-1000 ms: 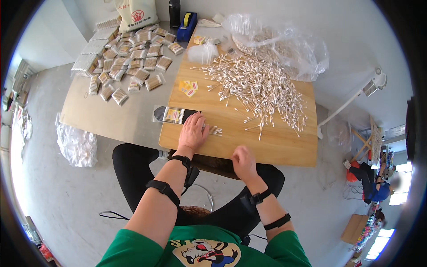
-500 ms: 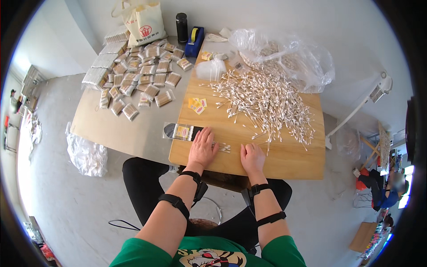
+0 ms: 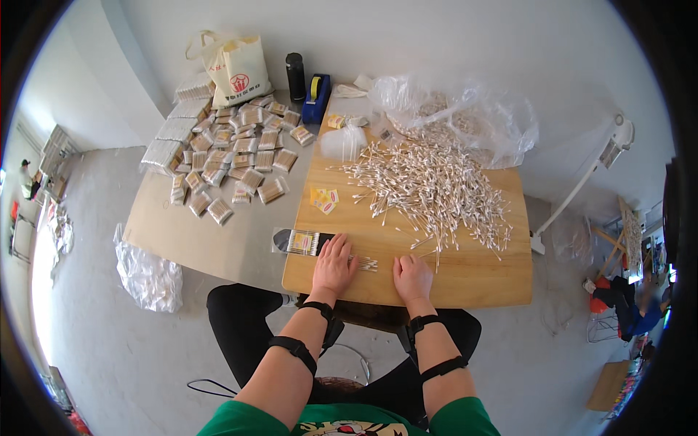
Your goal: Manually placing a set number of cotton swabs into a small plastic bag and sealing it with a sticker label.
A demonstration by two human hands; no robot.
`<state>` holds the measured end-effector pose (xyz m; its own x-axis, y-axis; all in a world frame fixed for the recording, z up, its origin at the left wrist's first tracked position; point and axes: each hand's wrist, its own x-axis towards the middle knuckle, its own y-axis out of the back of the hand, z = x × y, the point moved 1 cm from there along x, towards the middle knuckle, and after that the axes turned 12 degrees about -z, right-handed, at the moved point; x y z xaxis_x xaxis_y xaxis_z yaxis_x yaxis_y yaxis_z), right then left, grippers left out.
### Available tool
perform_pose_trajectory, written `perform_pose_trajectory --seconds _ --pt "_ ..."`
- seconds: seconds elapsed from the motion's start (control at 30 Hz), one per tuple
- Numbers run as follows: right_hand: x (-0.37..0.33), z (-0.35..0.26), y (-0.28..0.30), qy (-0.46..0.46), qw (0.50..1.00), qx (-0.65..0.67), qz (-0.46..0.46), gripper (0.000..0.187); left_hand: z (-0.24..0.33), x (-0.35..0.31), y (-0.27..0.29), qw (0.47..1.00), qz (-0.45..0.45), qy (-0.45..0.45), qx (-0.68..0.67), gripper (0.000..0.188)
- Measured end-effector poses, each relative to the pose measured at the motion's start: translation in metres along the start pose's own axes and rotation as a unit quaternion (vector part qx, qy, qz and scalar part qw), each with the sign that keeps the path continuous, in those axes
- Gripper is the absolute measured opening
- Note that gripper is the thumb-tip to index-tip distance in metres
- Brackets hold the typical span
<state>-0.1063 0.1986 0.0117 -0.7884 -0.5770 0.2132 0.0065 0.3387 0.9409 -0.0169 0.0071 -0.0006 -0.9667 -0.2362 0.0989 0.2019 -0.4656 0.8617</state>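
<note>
My left hand lies flat on the wooden table, fingers spread, over a clear bag of cotton swabs and a small bunch of loose swabs. My right hand rests palm down on the table a little to the right, fingers loosely apart, holding nothing. A big heap of loose cotton swabs spreads across the table beyond both hands. A small yellow and white packet lies left of the heap.
Several filled swab packets lie on a cardboard sheet on the floor at left, beside a tote bag, a black bottle and a blue tape dispenser. A crumpled clear plastic bag sits at the table's back.
My right hand has moved from the table's near edge up onto the table beside the left hand. The left hand stays over the bag of swabs. The view has shifted.
</note>
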Motion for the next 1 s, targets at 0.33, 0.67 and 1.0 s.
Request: perform_pose_trajectory --seconds 0.33,0.67,1.0 --pt "0.0012 -0.0005 -0.0006 -0.011 1.0 0.006 -0.008 0.024 -0.002 0.0001 0.0004 1.0 0.008 -0.006 -0.001 0.042" --pt "0.0008 0.0002 -0.0013 -0.007 1.0 0.01 -0.003 0.025 0.0 0.0008 0.0025 1.0 0.006 -0.006 0.005 0.04" --pt "0.0004 0.0004 -0.0019 -0.007 1.0 0.011 0.002 0.024 0.0 0.0 0.0021 1.0 0.011 -0.004 0.006 0.039"
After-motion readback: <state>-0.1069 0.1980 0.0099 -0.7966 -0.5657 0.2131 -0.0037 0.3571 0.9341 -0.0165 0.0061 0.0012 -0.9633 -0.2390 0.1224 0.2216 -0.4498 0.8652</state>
